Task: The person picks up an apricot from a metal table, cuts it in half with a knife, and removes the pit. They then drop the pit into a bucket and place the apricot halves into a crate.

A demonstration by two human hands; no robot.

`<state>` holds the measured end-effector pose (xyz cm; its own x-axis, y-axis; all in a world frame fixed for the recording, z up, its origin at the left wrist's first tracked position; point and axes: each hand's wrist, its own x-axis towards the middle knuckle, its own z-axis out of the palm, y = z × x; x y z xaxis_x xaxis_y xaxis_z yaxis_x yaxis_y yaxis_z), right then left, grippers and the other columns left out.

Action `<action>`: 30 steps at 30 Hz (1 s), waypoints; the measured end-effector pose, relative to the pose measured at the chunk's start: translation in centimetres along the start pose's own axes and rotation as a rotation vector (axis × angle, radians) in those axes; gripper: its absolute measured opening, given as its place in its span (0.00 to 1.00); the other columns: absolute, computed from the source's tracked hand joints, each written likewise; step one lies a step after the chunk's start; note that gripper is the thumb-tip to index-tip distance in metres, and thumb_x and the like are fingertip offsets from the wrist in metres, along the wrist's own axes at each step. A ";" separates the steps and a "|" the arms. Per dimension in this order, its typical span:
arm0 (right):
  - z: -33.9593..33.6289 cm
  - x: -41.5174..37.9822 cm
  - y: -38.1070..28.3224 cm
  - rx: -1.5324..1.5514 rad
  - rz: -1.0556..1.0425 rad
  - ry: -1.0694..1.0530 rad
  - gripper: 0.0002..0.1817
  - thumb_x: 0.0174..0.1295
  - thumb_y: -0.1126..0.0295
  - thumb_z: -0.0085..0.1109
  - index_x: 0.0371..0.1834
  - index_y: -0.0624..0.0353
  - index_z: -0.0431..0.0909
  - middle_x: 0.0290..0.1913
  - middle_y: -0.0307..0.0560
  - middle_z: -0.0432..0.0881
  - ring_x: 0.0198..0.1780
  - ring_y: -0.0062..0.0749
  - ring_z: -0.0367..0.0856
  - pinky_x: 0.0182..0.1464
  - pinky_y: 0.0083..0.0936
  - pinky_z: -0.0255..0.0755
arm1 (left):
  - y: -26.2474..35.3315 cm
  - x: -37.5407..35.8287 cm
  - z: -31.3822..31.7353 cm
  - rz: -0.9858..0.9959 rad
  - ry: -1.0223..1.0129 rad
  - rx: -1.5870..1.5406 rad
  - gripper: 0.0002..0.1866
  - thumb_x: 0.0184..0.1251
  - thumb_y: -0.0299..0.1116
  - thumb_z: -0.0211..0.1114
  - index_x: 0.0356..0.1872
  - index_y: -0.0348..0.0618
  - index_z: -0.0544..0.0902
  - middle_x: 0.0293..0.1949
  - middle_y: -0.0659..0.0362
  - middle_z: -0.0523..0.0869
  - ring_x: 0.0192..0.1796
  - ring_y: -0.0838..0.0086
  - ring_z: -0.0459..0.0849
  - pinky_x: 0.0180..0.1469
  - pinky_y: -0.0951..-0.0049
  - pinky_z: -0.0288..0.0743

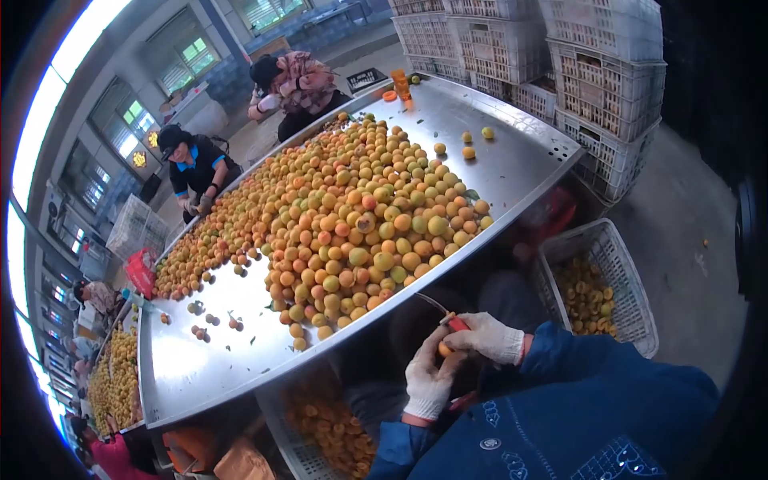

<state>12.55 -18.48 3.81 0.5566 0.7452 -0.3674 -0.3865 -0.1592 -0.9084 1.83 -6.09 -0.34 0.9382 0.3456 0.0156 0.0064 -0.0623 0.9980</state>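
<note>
My left hand (429, 378), in a white knit glove, is closed around an apricot (445, 350) just off the near edge of the metal table. Beside it, my gloved right hand (490, 339) grips a red-handled tool (458, 322) with a thin curved metal end that points up toward the table rim. The two hands meet at the fruit, and the fingers cover much of it. A large heap of orange and yellow-green apricots (344, 224) lies on the metal table (208, 376) in front of me.
A white crate (640, 308) of halved fruit stands at my right; another crate (280, 424) sits below the table edge. Stacked crates (604, 96) rise at the back right. Two people (192, 164) work across the table. An orange cup (402, 85) stands at the far end.
</note>
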 end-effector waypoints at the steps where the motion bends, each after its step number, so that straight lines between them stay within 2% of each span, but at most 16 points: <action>1: 0.0 -0.2 -0.2 0.051 0.016 -0.032 0.13 0.62 0.65 0.62 0.46 0.59 0.80 0.35 0.39 0.82 0.35 0.20 0.79 0.39 0.17 0.74 | 0.1 0.2 -0.1 0.074 0.017 -0.009 0.20 0.66 0.25 0.63 0.59 0.34 0.75 0.55 0.51 0.81 0.56 0.70 0.80 0.62 0.72 0.72; 2: -0.4 0.3 0.5 0.104 0.020 -0.060 0.11 0.62 0.66 0.61 0.45 0.58 0.80 0.34 0.37 0.81 0.33 0.18 0.78 0.38 0.16 0.73 | 0.1 -0.1 -0.1 0.131 0.038 -0.022 0.19 0.65 0.24 0.63 0.57 0.33 0.76 0.53 0.50 0.82 0.55 0.69 0.81 0.61 0.72 0.72; 5: -0.6 0.4 0.4 0.248 0.052 -0.073 0.13 0.64 0.64 0.56 0.47 0.58 0.79 0.32 0.36 0.82 0.22 0.14 0.75 0.18 0.10 0.63 | 2.7 -0.2 -0.3 -0.054 0.055 -0.320 0.15 0.72 0.27 0.55 0.56 0.32 0.76 0.51 0.53 0.83 0.52 0.71 0.82 0.58 0.73 0.74; 9: -0.4 -0.7 -0.8 0.265 0.113 -0.133 0.12 0.63 0.65 0.55 0.44 0.62 0.77 0.31 0.45 0.83 0.18 0.16 0.73 0.18 0.11 0.64 | 2.2 -0.1 -0.2 -0.187 0.156 -0.679 0.19 0.78 0.38 0.46 0.52 0.33 0.78 0.47 0.55 0.83 0.49 0.70 0.82 0.55 0.71 0.75; 12: -0.3 -0.4 -1.0 0.294 0.077 -0.225 0.12 0.62 0.66 0.55 0.42 0.64 0.77 0.32 0.48 0.84 0.17 0.16 0.71 0.19 0.10 0.63 | 0.6 -0.2 0.0 -0.148 0.190 -0.649 0.16 0.75 0.36 0.51 0.51 0.33 0.78 0.47 0.53 0.83 0.49 0.66 0.83 0.55 0.70 0.75; 13: -0.2 -0.5 -1.2 0.319 0.102 -0.237 0.12 0.62 0.67 0.55 0.42 0.64 0.77 0.32 0.48 0.84 0.17 0.16 0.71 0.19 0.10 0.63 | 0.3 -0.1 -0.6 -0.221 0.176 -0.791 0.14 0.66 0.27 0.59 0.51 0.33 0.78 0.47 0.49 0.83 0.50 0.60 0.84 0.54 0.68 0.76; 14: -0.2 -0.5 -1.5 0.337 0.118 -0.255 0.12 0.62 0.67 0.55 0.42 0.64 0.77 0.32 0.47 0.84 0.17 0.16 0.71 0.19 0.11 0.62 | -2.6 0.3 -0.4 0.038 0.228 -0.311 0.15 0.61 0.22 0.61 0.51 0.33 0.78 0.46 0.50 0.83 0.48 0.60 0.84 0.52 0.69 0.78; 16: -1.1 0.5 0.3 0.365 0.081 -0.330 0.16 0.66 0.67 0.50 0.52 0.65 0.73 0.38 0.52 0.86 0.21 0.18 0.78 0.20 0.11 0.69 | -1.6 0.1 -1.3 0.234 0.193 0.267 0.14 0.66 0.24 0.58 0.52 0.34 0.78 0.44 0.53 0.83 0.44 0.65 0.84 0.50 0.70 0.79; 18: -1.0 -0.3 -0.5 0.460 0.092 -0.376 0.15 0.67 0.69 0.49 0.52 0.66 0.72 0.35 0.51 0.84 0.20 0.20 0.77 0.21 0.14 0.71 | -3.2 0.2 -2.5 -0.140 0.020 -1.032 0.14 0.68 0.25 0.55 0.52 0.35 0.77 0.42 0.55 0.82 0.41 0.70 0.83 0.48 0.71 0.79; 20: -1.0 -0.5 -0.9 0.445 0.064 -0.305 0.14 0.67 0.68 0.49 0.51 0.66 0.72 0.34 0.50 0.83 0.18 0.21 0.76 0.20 0.16 0.70 | -2.0 -0.1 -2.7 -0.245 0.036 -1.219 0.15 0.67 0.26 0.54 0.53 0.35 0.76 0.40 0.54 0.82 0.39 0.71 0.83 0.47 0.70 0.80; 22: -1.2 -0.5 -1.7 0.386 0.060 -0.306 0.13 0.67 0.68 0.51 0.50 0.65 0.73 0.35 0.49 0.82 0.21 0.22 0.77 0.24 0.17 0.73 | 1.1 -0.6 -1.7 -0.239 0.220 -0.720 0.11 0.70 0.28 0.52 0.46 0.33 0.78 0.42 0.52 0.82 0.45 0.68 0.81 0.54 0.72 0.76; 24: -0.9 -0.5 -2.1 0.328 0.055 -0.310 0.12 0.68 0.68 0.52 0.49 0.64 0.74 0.37 0.48 0.82 0.25 0.22 0.79 0.28 0.17 0.75 | 0.7 -0.6 -1.3 -0.153 0.189 -0.621 0.12 0.69 0.28 0.53 0.48 0.32 0.79 0.46 0.52 0.82 0.49 0.67 0.81 0.57 0.72 0.75; 26: -0.2 -0.5 -2.2 0.103 -0.041 -0.182 0.10 0.67 0.69 0.55 0.47 0.62 0.75 0.40 0.43 0.81 0.36 0.22 0.80 0.40 0.18 0.77 | 1.3 -0.9 -1.2 0.246 0.055 0.280 0.14 0.68 0.29 0.55 0.49 0.33 0.80 0.50 0.53 0.81 0.54 0.67 0.81 0.60 0.71 0.73; 27: -0.1 -0.5 -2.2 0.098 0.021 -0.140 0.09 0.66 0.70 0.58 0.47 0.61 0.76 0.41 0.40 0.81 0.44 0.21 0.79 0.50 0.19 0.75 | 0.6 -0.8 -1.2 0.301 0.063 0.352 0.16 0.72 0.34 0.56 0.54 0.33 0.79 0.50 0.53 0.81 0.57 0.67 0.80 0.61 0.71 0.72; 28: 0.0 -0.4 -2.5 0.093 0.015 -0.144 0.09 0.66 0.70 0.58 0.47 0.61 0.76 0.41 0.40 0.81 0.44 0.21 0.79 0.50 0.19 0.75 | 0.5 -0.5 -1.0 0.307 0.068 0.354 0.16 0.72 0.34 0.56 0.54 0.33 0.79 0.50 0.53 0.81 0.57 0.67 0.80 0.61 0.71 0.72; 30: -0.1 -0.5 -2.4 -0.079 -0.033 -0.113 0.10 0.65 0.71 0.58 0.47 0.61 0.76 0.38 0.40 0.81 0.37 0.19 0.80 0.40 0.17 0.76 | 0.3 -0.7 -0.5 -0.114 0.055 -0.661 0.19 0.73 0.37 0.58 0.57 0.34 0.76 0.51 0.54 0.81 0.57 0.70 0.79 0.62 0.72 0.70</action>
<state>13.26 -18.52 6.12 0.4800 0.8184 -0.3160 -0.3079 -0.1802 -0.9342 1.01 -5.91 -0.02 0.9253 0.3640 -0.1061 -0.1253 0.5578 0.8205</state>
